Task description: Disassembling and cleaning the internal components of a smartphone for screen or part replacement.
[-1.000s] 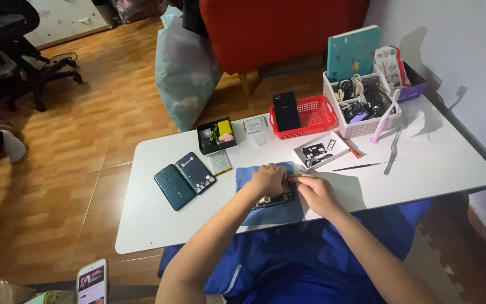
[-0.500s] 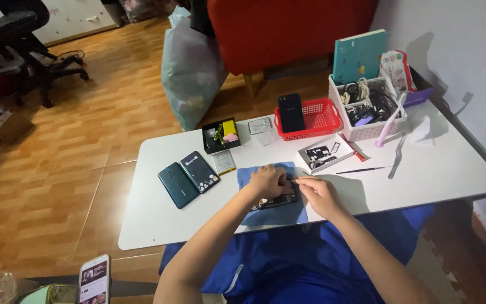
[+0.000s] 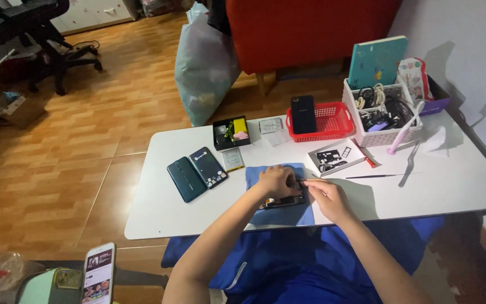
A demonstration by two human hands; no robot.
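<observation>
Both hands sit together on the blue mat (image 3: pixel 279 214) at the near edge of the white bench (image 3: pixel 158 208). Left hand (image 3: pixel 277 181) is curled down over a dark opened phone (image 3: pixel 282 201), fingers bent and pressing on its upper edge. Right hand (image 3: pixel 326 197) touches the phone's right end with fingers pinched close; I can't tell whether they hold a tool, too small to see. Most of the phone is hidden under the hands, only a dark strip shows.

Packages and bits, left to right on the bench: two dark green phones (image 3: pixel 197 171) side by side, a small flat pale pack (image 3: pixel 233 160) just right of them, a black box (image 3: pixel 230 133) with yellow and pink contents, a clear bag (image 3: pixel 271 126), a red basket (image 3: pixel 324 121) with a black phone (image 3: pixel 302 114) standing in it, a white tray (image 3: pixel 336 157) of dark parts, a white basket (image 3: pixel 381 121) of cables, a teal book (image 3: pixel 377 62) upright behind it. A thin black rod (image 3: pixel 373 177) and grey tweezers (image 3: pixel 409 171) lie at the right.

Room: wood-pattern floor, pale bag (image 3: pixel 206 65) on the floor, red sofa (image 3: pixel 310 28) far, black office chair (image 3: pixel 35 34) cut off top left. Another phone (image 3: pixel 98 274) with lit screen is near left, partly cut off.
</observation>
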